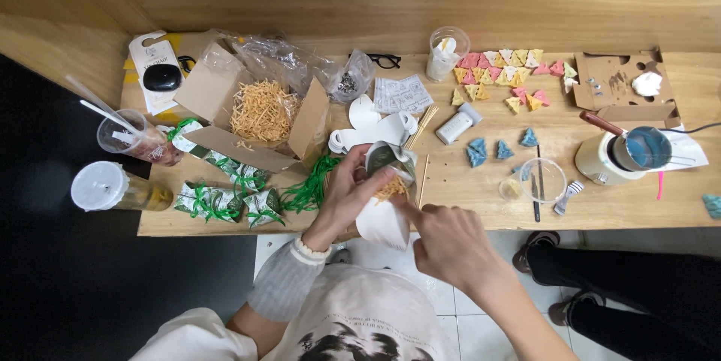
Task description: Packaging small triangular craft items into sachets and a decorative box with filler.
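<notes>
Right hand [449,244] fingers pinched narrow at the mouth of the white paper box [383,214], on the straw-coloured filling there; can't tell if any is gripped. Left hand [347,192] fingers wrapped round the box's far side, tilting its open top up so the right has access. Box sits centre frame, over the near edge of the worktop [466,207]. Cardboard box of shredded filler [263,109] upper left, finished green-ribboned packets [225,199] left.

Soft, even daylight, bright on the wooden table [601,203], dark at lower left; sharp focus, slight wide-angle bending.
</notes>
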